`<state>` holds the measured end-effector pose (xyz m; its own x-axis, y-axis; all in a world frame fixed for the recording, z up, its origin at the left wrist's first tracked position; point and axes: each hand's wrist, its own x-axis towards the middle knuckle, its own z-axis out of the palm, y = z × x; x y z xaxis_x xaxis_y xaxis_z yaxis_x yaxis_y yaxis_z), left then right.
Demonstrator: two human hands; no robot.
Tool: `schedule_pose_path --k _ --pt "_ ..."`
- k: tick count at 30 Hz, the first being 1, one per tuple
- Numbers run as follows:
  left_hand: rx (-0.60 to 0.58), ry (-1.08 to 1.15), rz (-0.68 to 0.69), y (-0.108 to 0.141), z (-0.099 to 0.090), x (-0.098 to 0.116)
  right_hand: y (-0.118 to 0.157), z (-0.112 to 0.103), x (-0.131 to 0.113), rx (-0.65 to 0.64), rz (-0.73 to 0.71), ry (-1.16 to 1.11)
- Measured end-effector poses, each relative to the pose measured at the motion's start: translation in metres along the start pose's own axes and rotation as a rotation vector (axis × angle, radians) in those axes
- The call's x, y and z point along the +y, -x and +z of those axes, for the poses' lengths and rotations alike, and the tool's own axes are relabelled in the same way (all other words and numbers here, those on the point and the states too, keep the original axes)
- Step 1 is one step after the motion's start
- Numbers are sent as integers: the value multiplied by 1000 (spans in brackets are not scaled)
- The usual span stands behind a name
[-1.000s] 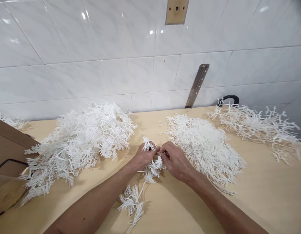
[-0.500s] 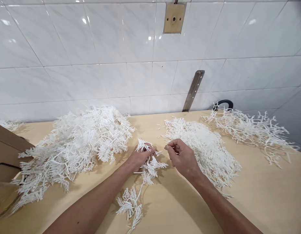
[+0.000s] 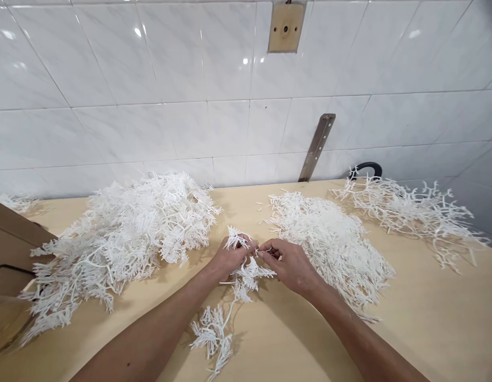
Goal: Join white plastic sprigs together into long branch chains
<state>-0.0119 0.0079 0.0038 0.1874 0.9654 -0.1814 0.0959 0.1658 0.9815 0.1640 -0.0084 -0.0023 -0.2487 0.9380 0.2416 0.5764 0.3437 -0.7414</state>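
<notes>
In the middle of the table, a white branched plastic sprig [image 3: 242,286] with clusters of thin prongs trails down toward me. My left hand [image 3: 232,255] is closed on its upper part, and one cluster pokes up over the fingers. Close beside it, my right hand [image 3: 283,261] pinches the tip of a prong on the same sprig, thumb against forefinger. The fingertips of both hands nearly meet. Right behind my right hand lies a heap of small loose white pieces [image 3: 333,239].
A big pile of bushy white sprigs [image 3: 130,239] covers the left side. Bare white branch stems [image 3: 408,212] lie at the far right by a black curved object [image 3: 369,168]. A brown box [image 3: 18,233] stands at the left edge. Behind rises a tiled wall [image 3: 150,79] with a metal bracket [image 3: 317,147].
My right hand has moved left to the sprig and now pinches one of its prongs. My left hand keeps its hold in nearly the same spot.
</notes>
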Motion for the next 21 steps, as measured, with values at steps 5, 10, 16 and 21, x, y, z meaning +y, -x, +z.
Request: schedule_pose_path --k 5,10,16,21 --pt "4 18 16 1 1 1 0 3 -1 -8 -25 37" --pt "33 19 0 2 3 2 0 6 0 26 -14 71" --pt "28 43 3 4 4 6 0 8 -1 78 -67 105" --pt "39 42 -46 5 5 8 2 11 0 111 -136 147"
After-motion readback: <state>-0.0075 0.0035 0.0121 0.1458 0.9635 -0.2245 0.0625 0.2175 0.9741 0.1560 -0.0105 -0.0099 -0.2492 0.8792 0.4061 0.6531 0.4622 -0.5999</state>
